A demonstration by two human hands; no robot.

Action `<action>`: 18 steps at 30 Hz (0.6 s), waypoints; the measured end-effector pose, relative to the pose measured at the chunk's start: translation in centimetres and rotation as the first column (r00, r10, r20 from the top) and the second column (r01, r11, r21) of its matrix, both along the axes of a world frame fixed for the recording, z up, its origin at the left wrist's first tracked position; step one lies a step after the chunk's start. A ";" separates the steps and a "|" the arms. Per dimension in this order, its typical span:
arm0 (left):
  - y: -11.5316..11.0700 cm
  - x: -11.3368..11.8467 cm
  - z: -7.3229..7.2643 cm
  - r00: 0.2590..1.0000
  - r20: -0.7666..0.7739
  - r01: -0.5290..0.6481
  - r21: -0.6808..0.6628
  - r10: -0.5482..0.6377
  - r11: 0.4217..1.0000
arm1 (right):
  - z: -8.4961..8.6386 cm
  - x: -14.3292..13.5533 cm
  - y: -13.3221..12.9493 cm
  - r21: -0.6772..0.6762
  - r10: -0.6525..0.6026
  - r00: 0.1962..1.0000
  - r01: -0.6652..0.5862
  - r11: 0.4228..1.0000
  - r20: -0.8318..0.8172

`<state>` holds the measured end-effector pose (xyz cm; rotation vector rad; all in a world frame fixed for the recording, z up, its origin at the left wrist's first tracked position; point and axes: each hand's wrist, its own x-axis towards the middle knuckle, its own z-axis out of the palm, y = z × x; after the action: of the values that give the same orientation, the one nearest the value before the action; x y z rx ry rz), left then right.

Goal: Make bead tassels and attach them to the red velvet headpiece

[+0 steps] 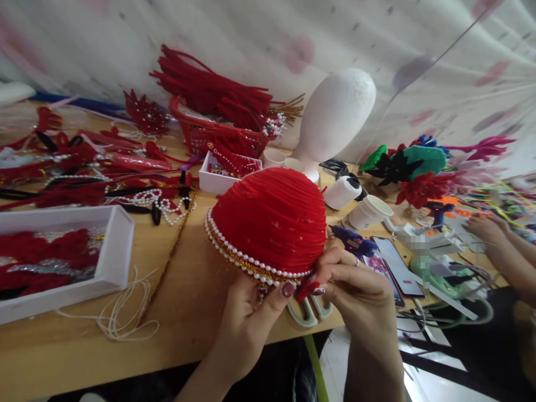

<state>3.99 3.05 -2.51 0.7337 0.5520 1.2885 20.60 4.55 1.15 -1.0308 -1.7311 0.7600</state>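
Note:
A domed red cap (pixel 272 218) with pleated fabric is held up over the front of the table. Two rows of white pearls and a gold band (pixel 243 261) run round its lower rim. My left hand (pixel 251 312) grips the rim from below, thumb on the pearls, its other fingers partly hidden under the cap. At the rim's right end, my right hand (pixel 355 287) pinches a small red piece (pixel 307 289) against the edge. Just beneath the hands lie the pale handles of scissors (pixel 307 314).
Behind stand a white foam head (pixel 337 114), a red basket (pixel 226 137) and paper cups (pixel 368 211). A white box (pixel 117 245) and cord (pixel 125 312) lie left. Right are a glue gun (pixel 354 241), phones (pixel 397 267) and another person's hand (pixel 486 228).

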 end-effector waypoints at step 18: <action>-0.7 0.5 -0.1 0.989 -0.070 -0.139 -0.144 0.130 0.980 | 1.2 -0.7 -0.3 -0.099 -0.039 0.984 0.057 0.993 0.176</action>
<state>4.46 2.36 -2.56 0.6211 0.7491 1.3374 19.87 4.28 2.30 -1.2370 -1.8230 0.7542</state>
